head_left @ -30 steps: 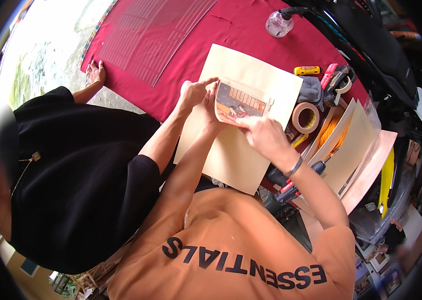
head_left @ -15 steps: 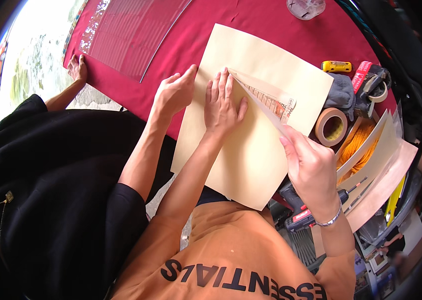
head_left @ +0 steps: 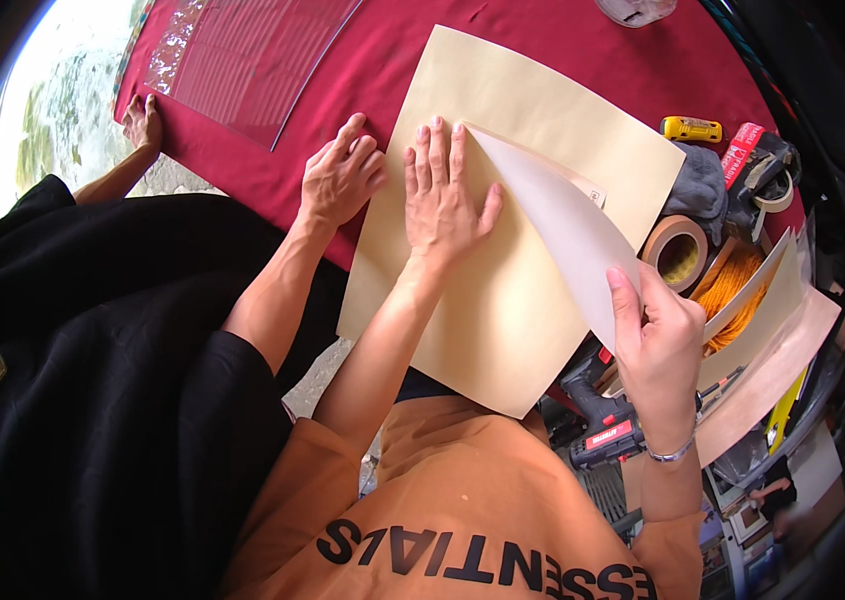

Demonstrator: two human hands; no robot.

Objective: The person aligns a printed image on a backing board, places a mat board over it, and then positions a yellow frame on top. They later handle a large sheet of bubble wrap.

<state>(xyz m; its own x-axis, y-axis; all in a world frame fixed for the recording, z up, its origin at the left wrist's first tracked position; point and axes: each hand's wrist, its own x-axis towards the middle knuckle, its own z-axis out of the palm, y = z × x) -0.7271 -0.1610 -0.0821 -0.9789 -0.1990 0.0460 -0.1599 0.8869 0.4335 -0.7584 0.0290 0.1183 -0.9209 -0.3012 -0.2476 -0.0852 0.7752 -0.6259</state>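
Note:
A large cream board (head_left: 463, 310) lies tilted across the near side of the red table. My left hand (head_left: 446, 205) rests flat on it, fingers spread, beside the upper corner of a thin pale sheet (head_left: 568, 235). Pinched between the thumb and fingers of my right hand (head_left: 658, 325) is the sheet's near right edge, raised off the board so that its plain underside shows. Most of its printed side is hidden; a strip with a small mark (head_left: 591, 192) shows past the fold. A co-worker's hand (head_left: 343, 172) hovers, fingers partly curled, by the board's left edge.
A clear plastic sheet (head_left: 248, 65) lies on the red cloth (head_left: 393, 50). To the right are a yellow cutter (head_left: 691, 129), a tape roll (head_left: 676, 252), a grey cloth (head_left: 700, 190), orange cord (head_left: 738, 300) and a power drill (head_left: 608, 430). The co-worker's other hand (head_left: 143, 125) touches the table edge.
My right hand has moved right and slightly down, drawing the sheet over so its pale underside covers the picture seen before. My left fingers have spread. The co-worker's nearer hand has curled its fingers.

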